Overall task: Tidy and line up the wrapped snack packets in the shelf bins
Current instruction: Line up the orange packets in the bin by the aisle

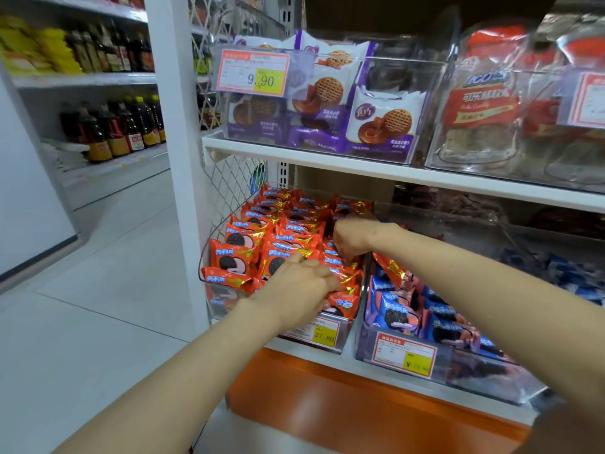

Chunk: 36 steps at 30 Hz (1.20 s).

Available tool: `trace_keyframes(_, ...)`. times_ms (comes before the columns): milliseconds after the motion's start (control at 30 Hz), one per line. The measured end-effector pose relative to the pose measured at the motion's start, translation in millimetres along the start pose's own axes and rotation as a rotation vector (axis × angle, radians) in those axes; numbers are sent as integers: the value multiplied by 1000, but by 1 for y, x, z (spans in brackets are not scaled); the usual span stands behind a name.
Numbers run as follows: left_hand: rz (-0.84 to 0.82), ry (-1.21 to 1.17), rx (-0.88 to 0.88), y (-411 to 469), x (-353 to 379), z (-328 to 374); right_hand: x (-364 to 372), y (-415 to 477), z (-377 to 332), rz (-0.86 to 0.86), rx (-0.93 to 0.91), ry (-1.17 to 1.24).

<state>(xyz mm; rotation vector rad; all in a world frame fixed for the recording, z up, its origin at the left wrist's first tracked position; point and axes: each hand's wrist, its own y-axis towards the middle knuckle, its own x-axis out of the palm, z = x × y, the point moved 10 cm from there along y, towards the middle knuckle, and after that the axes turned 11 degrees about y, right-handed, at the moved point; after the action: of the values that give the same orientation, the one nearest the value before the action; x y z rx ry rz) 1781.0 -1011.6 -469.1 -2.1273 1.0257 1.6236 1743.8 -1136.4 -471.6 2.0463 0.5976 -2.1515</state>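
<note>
Down at the lower shelf [288,345]

Red snack packets [244,253] fill the left clear bin [213,301], just beside a bin of blue packets [396,314]. My left hand [294,285] lies loosely across the front-right red ones. My right hand [352,240] curls down into them further back; whether it grips one, I cannot tell.

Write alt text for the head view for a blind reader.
Two bare hands work in a clear shelf bin of red packets: the left hand lies flat on the front ones, the right hand grips some further back. Blue packets fill the neighbouring bin.
</note>
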Motion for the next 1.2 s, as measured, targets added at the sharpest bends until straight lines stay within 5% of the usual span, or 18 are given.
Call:
trace_keyframes(133, 99, -181, -73, -9, -16, -19, 0, -1, 1, -23, -15, 72)
trace_keyframes(267, 287, -178, -481, -44, -41, -101, -27, -8, 5, 165, -50, 413)
trace_keyframes(400, 178, -257, -819, -85, -20, -158, -10, -12, -3, 41, -16, 798)
trace_keyframes(633, 49, -232, -672, -88, 5, -145, -8, -2, 6, 181, 131, 779)
trace_keyframes(800, 94, -137, -541, -78, 8, -123, -18, -2, 3, 296, 63, 891)
trace_keyframes(1000, 11, -195, -533, -78, 27, -116, -8, -1, 4, 245, 146, 1044)
trace_keyframes(1200, 117, -261, -555, -76, 23, -124, -3, 0, 5, 203, 175, 1105)
